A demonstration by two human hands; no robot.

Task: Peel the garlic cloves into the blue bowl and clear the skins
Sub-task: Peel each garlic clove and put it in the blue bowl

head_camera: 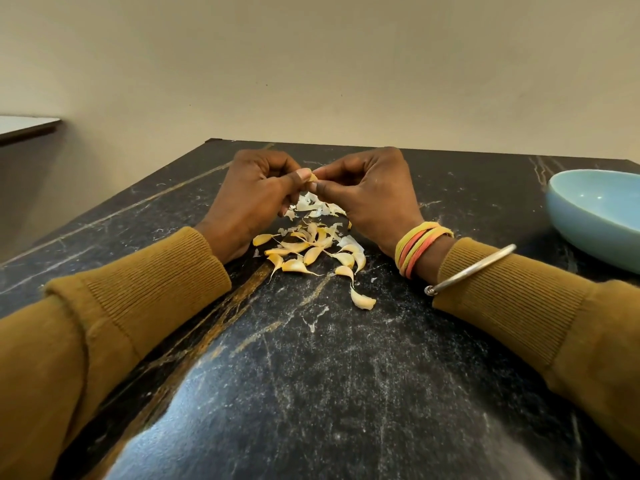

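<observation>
Black marble table (346, 375), gold-veined. The blue bowl (588, 233) sits on it and is cut off by the right edge of the frame. Well left of the bowl, our left hand (256, 192) and right hand (367, 195) meet above the table. Both pinch one garlic clove (312, 177) between thumbs and fingertips. Left of the bowl and under the hands lies the pile of cloves (311, 251). Pale skins (315, 206) lie there too, about level with the bowl.
</observation>
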